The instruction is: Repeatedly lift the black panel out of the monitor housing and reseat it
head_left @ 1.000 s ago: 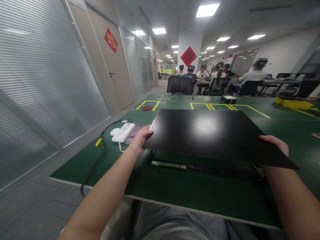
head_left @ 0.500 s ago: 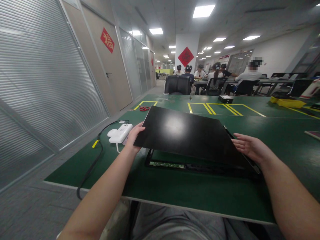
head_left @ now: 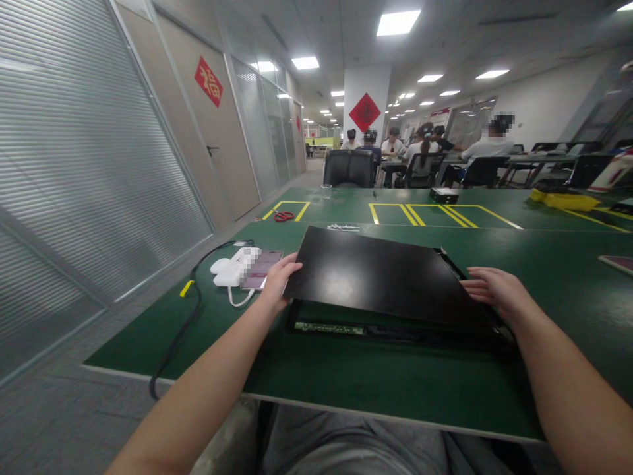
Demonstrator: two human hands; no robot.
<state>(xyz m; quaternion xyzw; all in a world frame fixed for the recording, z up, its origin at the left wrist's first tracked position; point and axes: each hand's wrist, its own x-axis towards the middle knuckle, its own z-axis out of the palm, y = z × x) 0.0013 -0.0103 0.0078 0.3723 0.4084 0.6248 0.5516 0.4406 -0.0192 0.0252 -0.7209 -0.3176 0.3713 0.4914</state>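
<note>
The green table [head_left: 346, 379] holds it all. The black panel [head_left: 380, 274] lies tilted over a dark frame [head_left: 297, 310] near you at the table's middle, with its left side raised and its right side low on the frame.

Your left hand [head_left: 279, 280] pinches the panel's left edge, thumb on top and fingers curled under. That one pinch carries the raised side. If it slips, the panel would likely drop onto the green circuit strip [head_left: 336, 326] lying bare along the frame's near side.

Your right hand [head_left: 489, 290] rests flat on the right edge with fingers spread, pressing and not gripping. It could not catch a slide, and a hard push there might flex the sheet. Whether that edge sits inside the frame I cannot tell, because the hand covers it. If it sits outside, pressing may jam it.

The phone [head_left: 260, 269] and white charger [head_left: 227, 272] lie just left of your left hand, so a jerk of the wrist could knock them. The small loose parts [head_left: 343, 227] just beyond the panel's far edge could be swept away or trapped under it.
</note>
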